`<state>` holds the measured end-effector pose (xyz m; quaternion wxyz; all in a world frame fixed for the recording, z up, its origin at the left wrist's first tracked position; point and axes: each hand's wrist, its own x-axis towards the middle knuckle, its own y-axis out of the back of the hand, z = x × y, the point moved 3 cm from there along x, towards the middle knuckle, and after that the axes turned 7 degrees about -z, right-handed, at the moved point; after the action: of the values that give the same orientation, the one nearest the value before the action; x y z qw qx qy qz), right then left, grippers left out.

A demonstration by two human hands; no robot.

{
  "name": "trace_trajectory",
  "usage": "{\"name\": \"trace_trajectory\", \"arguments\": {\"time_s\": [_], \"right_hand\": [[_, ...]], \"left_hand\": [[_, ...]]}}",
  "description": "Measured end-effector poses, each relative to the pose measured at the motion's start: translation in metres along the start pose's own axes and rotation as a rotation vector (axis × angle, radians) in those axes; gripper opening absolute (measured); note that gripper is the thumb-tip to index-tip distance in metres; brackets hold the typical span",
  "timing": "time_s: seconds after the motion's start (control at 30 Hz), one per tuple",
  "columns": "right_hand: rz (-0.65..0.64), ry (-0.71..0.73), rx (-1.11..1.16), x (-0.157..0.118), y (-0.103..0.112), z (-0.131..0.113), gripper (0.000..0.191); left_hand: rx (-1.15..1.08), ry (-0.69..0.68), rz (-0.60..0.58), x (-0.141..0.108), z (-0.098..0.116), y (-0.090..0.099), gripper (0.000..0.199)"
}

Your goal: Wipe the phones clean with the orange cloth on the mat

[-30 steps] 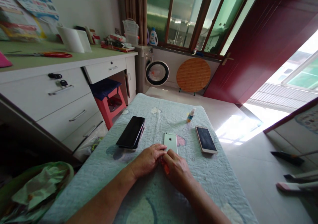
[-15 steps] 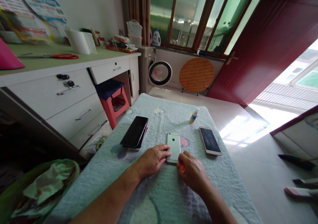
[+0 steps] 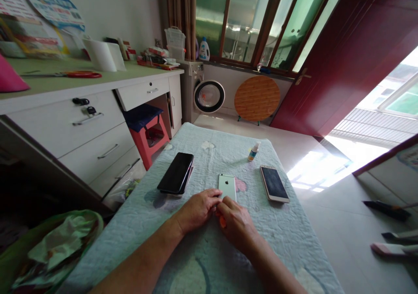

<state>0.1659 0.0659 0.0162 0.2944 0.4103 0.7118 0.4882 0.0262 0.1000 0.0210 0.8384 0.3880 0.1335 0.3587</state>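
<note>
A silver phone (image 3: 227, 186) lies back up on the cloth-covered table (image 3: 209, 141), its lower end hidden by my hands. My left hand (image 3: 200, 207) rests at its left edge, fingers bent together against it; whether they grip it is unclear. My right hand (image 3: 237, 220) is closed around a small orange object (image 3: 223, 222) at the phone's lower end, touching or nearly touching my left fingertips. Black phones (image 3: 176, 173) sit stacked to the left. Another phone (image 3: 274, 183), white-framed and dark-screened, lies to the right. Behind it stands a small spray bottle (image 3: 252, 152).
A long desk (image 3: 140, 77) with drawers runs along the left, a red stool (image 3: 152, 137) under it. At the lower left is a green bin (image 3: 94, 224) with crumpled paper. Beyond the table stand a washing machine (image 3: 188, 89) and a round wooden board (image 3: 257, 98).
My right hand has moved left, from the phone's lower right corner across its lower end to beside my left fingers, with the orange object still in it. My left hand has barely moved.
</note>
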Motion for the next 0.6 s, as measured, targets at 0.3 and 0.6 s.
{"name": "trace_trajectory", "arguments": {"time_s": [0.3, 0.6], "right_hand": [[-0.044, -0.169, 0.011, -0.016, 0.02, 0.017, 0.015], [-0.026, -0.251, 0.009, -0.026, 0.031, 0.039, 0.012]], "left_hand": [[0.063, -0.005, 0.0, -0.001, -0.002, -0.001, 0.038], [0.085, -0.025, 0.016, -0.002, -0.002, -0.002, 0.04]]}}
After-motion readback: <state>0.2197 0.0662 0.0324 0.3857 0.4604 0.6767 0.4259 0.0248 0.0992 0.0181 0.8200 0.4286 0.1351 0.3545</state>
